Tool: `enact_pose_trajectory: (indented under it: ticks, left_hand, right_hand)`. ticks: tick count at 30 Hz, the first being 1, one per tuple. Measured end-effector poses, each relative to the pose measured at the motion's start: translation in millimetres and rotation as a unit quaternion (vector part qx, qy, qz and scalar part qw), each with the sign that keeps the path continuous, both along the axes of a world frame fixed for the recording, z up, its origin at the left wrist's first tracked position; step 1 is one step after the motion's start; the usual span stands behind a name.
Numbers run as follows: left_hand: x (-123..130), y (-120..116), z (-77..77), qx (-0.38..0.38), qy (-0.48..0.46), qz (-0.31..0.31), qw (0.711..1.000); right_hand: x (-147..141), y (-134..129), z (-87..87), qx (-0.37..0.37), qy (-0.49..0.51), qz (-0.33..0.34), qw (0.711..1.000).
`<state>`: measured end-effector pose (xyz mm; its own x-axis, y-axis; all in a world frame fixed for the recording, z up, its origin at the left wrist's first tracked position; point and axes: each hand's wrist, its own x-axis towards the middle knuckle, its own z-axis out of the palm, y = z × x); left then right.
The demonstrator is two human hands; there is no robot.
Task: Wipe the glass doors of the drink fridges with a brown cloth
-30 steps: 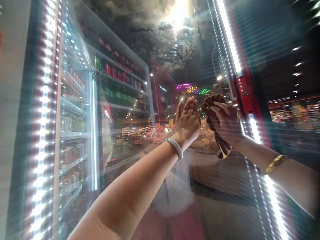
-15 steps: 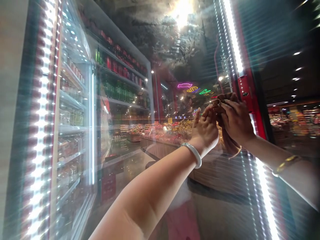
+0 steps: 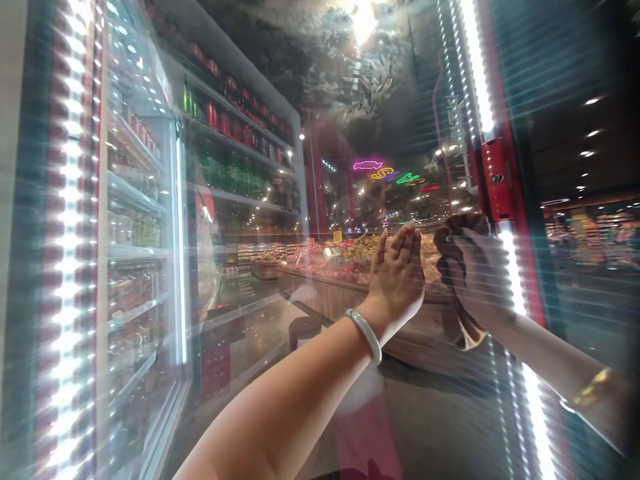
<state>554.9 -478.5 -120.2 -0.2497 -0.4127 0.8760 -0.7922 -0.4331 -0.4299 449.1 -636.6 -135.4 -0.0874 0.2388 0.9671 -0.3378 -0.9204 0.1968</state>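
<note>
A large glass door pane (image 3: pixel 320 333) stands in front of me, full of reflections. Near its middle my left hand (image 3: pixel 397 273), with a pale bangle (image 3: pixel 365 335) at the wrist, lies against the glass with its fingers extended. To its right, my right hand (image 3: pixel 483 267) presses a crumpled dark brown cloth (image 3: pixel 450 250) to the pane, its lower end hanging down. A gold bracelet (image 3: pixel 594 388) is on that wrist. The two hands are a little apart.
A bright light strip (image 3: pixel 73 267) runs down the left, another (image 3: pixel 477 67) down the right, beside a red door frame (image 3: pixel 500 177). Lit shelves (image 3: pixel 135 257) with goods are at the left. Bottles, neon signs and produce displays show in or through the glass.
Both hands have moved down the glass. My left hand has also shifted left, away from the cloth, and my right hand has gone slightly right with the cloth.
</note>
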Motion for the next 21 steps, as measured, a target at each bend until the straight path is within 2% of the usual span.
enact_pose_trajectory:
  ticks: [2, 5, 7, 12, 14, 18, 19, 21]
  left_hand:
    - [-2.4, -3.4, -0.1, -0.012, 0.013, -0.004, 1.000]
    - [-10.0, -10.0, 2.7, -0.031, 0.040, -0.003, 0.999]
    - [-13.7, -10.8, 0.3, -0.019, 0.039, -0.001, 0.999]
    - [-8.9, 0.2, -12.1, 0.009, 0.002, 0.003, 1.000]
    - [-3.7, 3.6, -9.9, 0.001, 0.005, 0.006, 1.000]
    - [4.8, 3.2, -0.9, -0.022, 0.008, 0.000, 1.000]
    - [6.2, 2.9, -1.5, -0.024, 0.005, -0.004, 1.000]
    - [8.6, 4.6, -8.3, -0.028, 0.004, -0.012, 1.000]
  right_hand:
    - [4.3, 2.3, 14.5, 0.030, -0.036, 0.007, 0.999]
    - [7.5, 4.8, 34.7, 0.034, -0.043, 0.014, 0.998]
    - [5.6, 6.3, 29.9, 0.042, -0.048, 0.024, 0.998]
    - [11.1, 20.6, -16.0, 0.033, -0.045, 0.006, 0.998]
    - [17.7, 24.4, -14.6, 0.014, -0.028, -0.001, 1.000]
    - [14.1, 9.5, 15.7, 0.006, -0.010, 0.001, 1.000]
    - [10.1, 4.1, 18.0, 0.011, -0.019, 0.000, 1.000]
    - [4.2, -1.0, 8.6, 0.031, -0.023, -0.002, 0.999]
